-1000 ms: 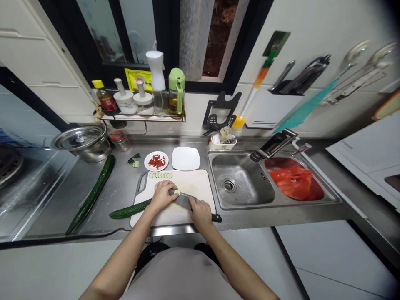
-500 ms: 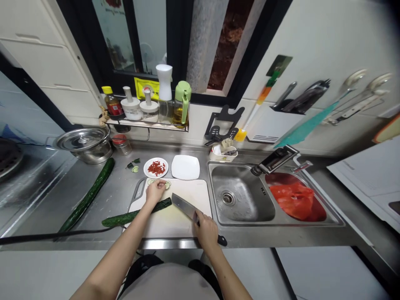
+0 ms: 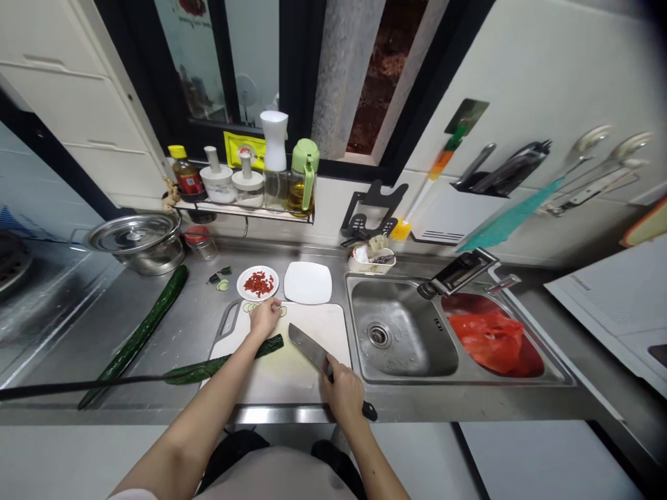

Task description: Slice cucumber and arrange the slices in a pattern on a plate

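My right hand (image 3: pixel 344 394) is closed round the black handle of a kitchen knife (image 3: pixel 308 347), its blade angled up and left over the white cutting board (image 3: pixel 313 385). My left hand (image 3: pixel 265 317) is at the board's far edge, its fingers drawn together at a thin cucumber slice (image 3: pixel 283 311). More cucumber slices (image 3: pixel 249 307) lie to its left, partly covered by the hand. A cut cucumber (image 3: pixel 271 345) rests across the board's left side, partly hidden beneath my left forearm. Its cut end points toward the blade.
Behind the board stand a white plate of small red pieces (image 3: pixel 259 282) and a white square plate (image 3: pixel 308 283). A whole cucumber (image 3: pixel 138 337) and a lidded steel pot (image 3: pixel 151 243) are left. The sink (image 3: pixel 406 333), with a red bag (image 3: pixel 492 335) in its second basin, is right.
My left hand has shifted slightly at the far edge, and the slice now shows beside its fingertips. The knife stays in my right hand, nearly still. The view has tilted a little.
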`<action>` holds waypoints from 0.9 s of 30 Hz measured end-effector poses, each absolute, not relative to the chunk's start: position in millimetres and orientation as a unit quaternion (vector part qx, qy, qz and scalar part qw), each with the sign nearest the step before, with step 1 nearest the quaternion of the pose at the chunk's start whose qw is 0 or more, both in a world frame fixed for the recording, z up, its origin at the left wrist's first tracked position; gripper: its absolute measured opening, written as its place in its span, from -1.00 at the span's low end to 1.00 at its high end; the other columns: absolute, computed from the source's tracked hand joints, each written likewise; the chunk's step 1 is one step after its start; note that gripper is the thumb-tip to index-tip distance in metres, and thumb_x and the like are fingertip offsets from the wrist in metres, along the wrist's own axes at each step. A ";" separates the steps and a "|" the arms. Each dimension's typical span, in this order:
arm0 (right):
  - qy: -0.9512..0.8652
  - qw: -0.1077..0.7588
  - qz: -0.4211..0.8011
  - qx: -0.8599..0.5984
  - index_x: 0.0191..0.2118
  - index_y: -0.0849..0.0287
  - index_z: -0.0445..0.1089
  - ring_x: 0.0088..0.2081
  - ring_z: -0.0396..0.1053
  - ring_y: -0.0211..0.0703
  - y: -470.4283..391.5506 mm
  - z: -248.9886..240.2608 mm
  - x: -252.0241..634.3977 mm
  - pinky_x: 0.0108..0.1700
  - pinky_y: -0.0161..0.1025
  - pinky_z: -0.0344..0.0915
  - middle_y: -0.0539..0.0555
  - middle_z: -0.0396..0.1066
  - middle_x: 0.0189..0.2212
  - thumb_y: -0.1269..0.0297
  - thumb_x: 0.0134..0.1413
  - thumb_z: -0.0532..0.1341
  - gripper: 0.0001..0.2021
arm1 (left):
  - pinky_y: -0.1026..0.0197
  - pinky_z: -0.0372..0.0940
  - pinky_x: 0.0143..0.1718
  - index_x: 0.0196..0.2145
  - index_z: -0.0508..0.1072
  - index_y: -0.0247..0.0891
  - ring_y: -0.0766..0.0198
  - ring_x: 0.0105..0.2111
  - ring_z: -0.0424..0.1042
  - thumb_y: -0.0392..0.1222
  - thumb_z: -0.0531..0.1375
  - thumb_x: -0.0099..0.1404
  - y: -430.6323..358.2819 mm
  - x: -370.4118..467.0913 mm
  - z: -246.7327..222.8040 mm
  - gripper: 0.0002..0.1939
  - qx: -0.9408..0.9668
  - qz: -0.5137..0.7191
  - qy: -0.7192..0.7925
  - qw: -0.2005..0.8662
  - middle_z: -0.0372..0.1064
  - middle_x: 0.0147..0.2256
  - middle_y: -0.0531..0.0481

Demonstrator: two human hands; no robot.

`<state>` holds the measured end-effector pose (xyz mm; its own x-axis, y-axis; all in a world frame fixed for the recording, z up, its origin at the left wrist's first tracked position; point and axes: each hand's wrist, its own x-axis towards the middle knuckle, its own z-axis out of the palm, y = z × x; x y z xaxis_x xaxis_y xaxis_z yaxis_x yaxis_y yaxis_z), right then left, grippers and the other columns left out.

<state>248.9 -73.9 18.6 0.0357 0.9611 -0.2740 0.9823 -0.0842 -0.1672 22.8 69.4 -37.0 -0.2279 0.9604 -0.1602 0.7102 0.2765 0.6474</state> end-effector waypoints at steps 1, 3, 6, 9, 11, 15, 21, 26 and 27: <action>0.676 0.032 -0.161 0.719 0.15 0.05 0.29 -0.11 0.42 -0.10 -74.0 19.1 248.6 -0.10 -0.28 0.18 0.09 0.50 -0.16 0.31 0.14 0.11 -0.56 | 0.17 0.15 -0.11 -0.18 0.48 -0.13 0.20 -0.24 0.44 -0.20 0.16 0.19 70.0 22.5 -37.6 -0.78 0.562 0.223 0.750 0.268 0.51 -0.37 0.05; 0.674 0.034 -0.165 0.720 0.15 0.06 0.29 -0.11 0.42 -0.10 -74.2 20.0 248.3 -0.11 -0.28 0.19 0.09 0.50 -0.16 0.29 0.14 0.11 -0.56 | 0.14 0.14 -0.09 -0.17 0.49 -0.13 0.17 -0.23 0.44 -0.22 0.14 0.19 71.1 22.1 -38.3 -0.77 0.574 0.215 0.748 0.254 0.51 -0.36 0.03; 0.670 0.039 -0.167 0.722 0.15 0.05 0.29 -0.11 0.43 -0.10 -73.9 20.6 248.4 -0.11 -0.28 0.19 0.09 0.51 -0.18 0.28 0.14 0.11 -0.57 | 0.11 0.14 -0.08 -0.19 0.50 -0.15 0.15 -0.22 0.43 -0.24 0.14 0.19 72.0 21.7 -38.9 -0.77 0.596 0.203 0.741 0.236 0.52 -0.32 0.01; 0.672 0.038 -0.168 0.720 0.14 0.05 0.29 -0.11 0.43 -0.10 -73.2 20.1 248.7 -0.11 -0.28 0.19 0.09 0.50 -0.16 0.28 0.14 0.10 -0.57 | 0.10 0.14 -0.08 -0.21 0.52 -0.16 0.11 -0.18 0.41 -0.23 0.14 0.19 71.8 21.1 -39.6 -0.78 0.612 0.190 0.736 0.219 0.51 -0.28 -0.03; 0.671 0.039 -0.170 0.720 0.14 0.04 0.29 -0.12 0.43 -0.11 -72.7 19.6 248.5 -0.12 -0.28 0.19 0.10 0.50 -0.16 0.29 0.15 0.10 -0.58 | 0.09 0.13 -0.06 -0.23 0.54 -0.17 0.08 -0.14 0.40 -0.19 0.15 0.20 71.4 20.5 -40.0 -0.79 0.618 0.181 0.735 0.213 0.51 -0.26 -0.06; 0.671 0.036 -0.173 0.720 0.13 0.05 0.30 -0.12 0.43 -0.10 -72.1 19.7 246.8 -0.11 -0.27 0.19 0.10 0.50 -0.16 0.28 0.16 0.09 -0.60 | 0.05 0.10 -0.04 -0.25 0.56 -0.16 0.05 -0.12 0.38 -0.15 0.15 0.21 71.1 19.2 -40.4 -0.79 0.626 0.172 0.731 0.210 0.50 -0.23 -0.09; 0.672 0.029 -0.173 0.719 0.10 0.03 0.32 -0.13 0.44 -0.11 -72.3 19.6 244.6 -0.12 -0.28 0.19 0.08 0.51 -0.17 0.29 0.16 0.10 -0.62 | 0.03 0.09 -0.04 -0.24 0.56 -0.17 0.03 -0.10 0.36 -0.15 0.14 0.22 70.5 20.8 -37.2 -0.78 0.627 0.167 0.732 0.208 0.50 -0.22 -0.12; 0.674 0.025 -0.170 0.719 0.09 0.03 0.33 -0.14 0.44 -0.10 -72.7 18.0 245.2 -0.13 -0.27 0.20 0.09 0.51 -0.19 0.26 0.18 0.08 -0.64 | 0.02 0.09 -0.03 -0.23 0.56 -0.16 0.01 -0.08 0.35 -0.13 0.12 0.24 68.3 22.7 -33.2 -0.76 0.635 0.154 0.732 0.193 0.49 -0.20 -0.14; 0.675 0.024 -0.171 0.718 0.09 0.03 0.33 -0.14 0.44 -0.10 -72.9 18.1 245.4 -0.13 -0.27 0.20 0.08 0.51 -0.19 0.27 0.17 0.09 -0.63 | 0.02 0.09 -0.02 -0.23 0.56 -0.17 0.01 -0.07 0.35 -0.13 0.12 0.25 67.7 23.1 -32.7 -0.76 0.638 0.151 0.731 0.186 0.49 -0.20 -0.14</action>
